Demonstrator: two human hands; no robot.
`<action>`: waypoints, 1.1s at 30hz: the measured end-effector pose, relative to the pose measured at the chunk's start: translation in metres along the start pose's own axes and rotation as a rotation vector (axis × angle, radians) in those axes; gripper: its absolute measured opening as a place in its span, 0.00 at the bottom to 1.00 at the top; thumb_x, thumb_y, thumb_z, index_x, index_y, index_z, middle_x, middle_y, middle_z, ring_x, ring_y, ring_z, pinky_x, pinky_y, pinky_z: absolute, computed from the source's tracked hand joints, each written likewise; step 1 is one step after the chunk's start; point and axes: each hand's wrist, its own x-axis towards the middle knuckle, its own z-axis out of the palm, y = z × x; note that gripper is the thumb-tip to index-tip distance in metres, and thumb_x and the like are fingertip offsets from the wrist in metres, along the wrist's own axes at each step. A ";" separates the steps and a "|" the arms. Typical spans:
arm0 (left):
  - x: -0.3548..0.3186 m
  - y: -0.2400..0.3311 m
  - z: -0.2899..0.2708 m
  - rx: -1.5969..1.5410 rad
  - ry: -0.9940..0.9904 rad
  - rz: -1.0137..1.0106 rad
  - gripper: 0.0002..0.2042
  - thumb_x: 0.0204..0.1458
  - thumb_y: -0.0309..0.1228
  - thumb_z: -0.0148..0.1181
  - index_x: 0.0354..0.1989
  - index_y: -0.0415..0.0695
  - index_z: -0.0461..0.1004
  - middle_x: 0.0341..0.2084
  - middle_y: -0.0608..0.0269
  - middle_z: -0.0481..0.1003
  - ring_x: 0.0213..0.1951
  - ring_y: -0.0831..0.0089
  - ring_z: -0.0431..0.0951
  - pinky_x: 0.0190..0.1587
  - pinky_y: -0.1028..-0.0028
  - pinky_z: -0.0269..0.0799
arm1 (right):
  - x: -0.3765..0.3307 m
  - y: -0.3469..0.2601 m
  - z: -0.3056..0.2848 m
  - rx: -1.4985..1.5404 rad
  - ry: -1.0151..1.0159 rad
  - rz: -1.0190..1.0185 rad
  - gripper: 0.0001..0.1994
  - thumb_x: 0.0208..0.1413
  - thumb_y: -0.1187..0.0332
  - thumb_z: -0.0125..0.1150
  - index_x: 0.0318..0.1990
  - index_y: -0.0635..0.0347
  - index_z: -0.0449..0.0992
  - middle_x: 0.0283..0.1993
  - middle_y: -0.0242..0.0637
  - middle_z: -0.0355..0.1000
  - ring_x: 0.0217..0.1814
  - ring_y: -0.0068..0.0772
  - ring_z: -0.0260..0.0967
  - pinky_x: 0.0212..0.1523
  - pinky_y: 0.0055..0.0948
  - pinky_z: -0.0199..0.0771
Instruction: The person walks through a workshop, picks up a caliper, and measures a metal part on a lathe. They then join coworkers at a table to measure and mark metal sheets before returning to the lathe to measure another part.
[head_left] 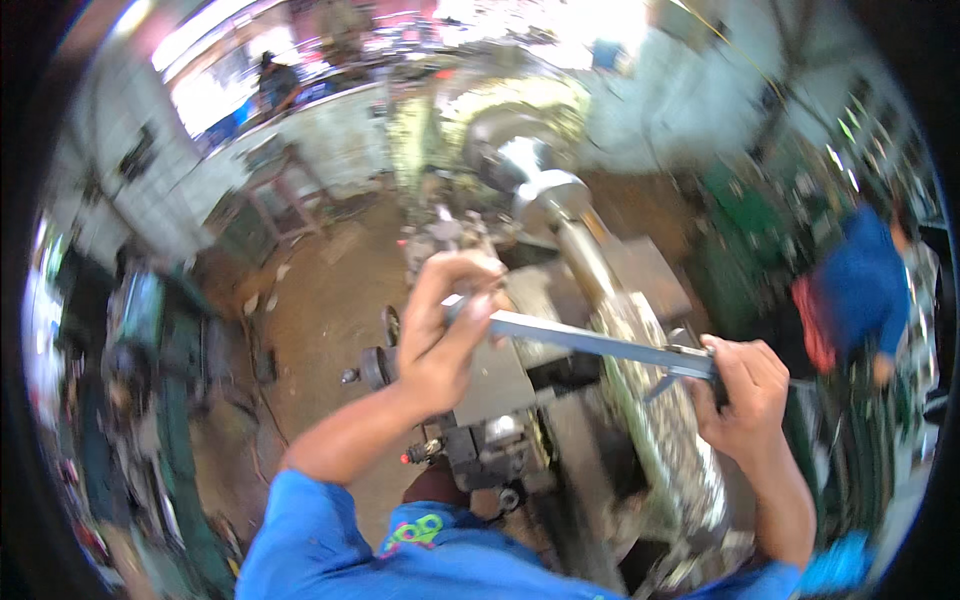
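Note:
A long steel vernier caliper [590, 340] stretches between my hands, slanting slightly down to the right above the lathe. My left hand [445, 335] is closed around its left end. At the other end, by the sliding head and pointed jaws, my right hand [742, 395] grips it with thumb and fingers. Behind the caliper, a shiny turned metal workpiece [552, 198] with a wide round collar sits at the lathe chuck [505, 145]. A narrower shaft [588, 262] runs from the collar toward me. Motion blurs much of the picture.
The lathe carriage [490, 380] and tool post [490, 450] lie below my hands. The chip-covered tailstock side [665, 440] is under my right hand. A person in blue [860, 285] is at the right, among green machines. Another machine [140, 320] stands left, and a small stand [285, 190] by the wall.

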 end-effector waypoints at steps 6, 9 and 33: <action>-0.101 0.011 0.070 -0.180 -0.213 -0.116 0.49 0.49 0.62 0.60 0.71 0.55 0.36 0.59 0.45 0.57 0.56 0.57 0.67 0.54 0.59 0.70 | -0.079 -0.098 -0.037 -0.062 -0.162 0.055 0.15 0.44 0.70 0.60 0.39 0.71 0.76 0.27 0.38 0.71 0.27 0.33 0.72 0.28 0.32 0.70; -0.146 -0.006 0.116 -0.281 -0.277 -0.091 0.51 0.51 0.63 0.57 0.72 0.57 0.29 0.66 0.42 0.48 0.63 0.51 0.60 0.56 0.52 0.67 | -0.110 -0.146 -0.028 -0.026 -0.192 0.160 0.15 0.47 0.68 0.55 0.39 0.71 0.76 0.26 0.36 0.70 0.25 0.32 0.71 0.27 0.31 0.69; -0.292 -0.028 -0.036 0.354 -0.190 -0.659 0.09 0.59 0.22 0.56 0.46 0.36 0.71 0.38 0.60 0.75 0.40 0.74 0.76 0.46 0.75 0.72 | -0.576 -0.131 0.094 -0.362 0.473 2.150 0.15 0.48 0.67 0.61 0.42 0.65 0.81 0.33 0.51 0.79 0.39 0.47 0.79 0.41 0.39 0.75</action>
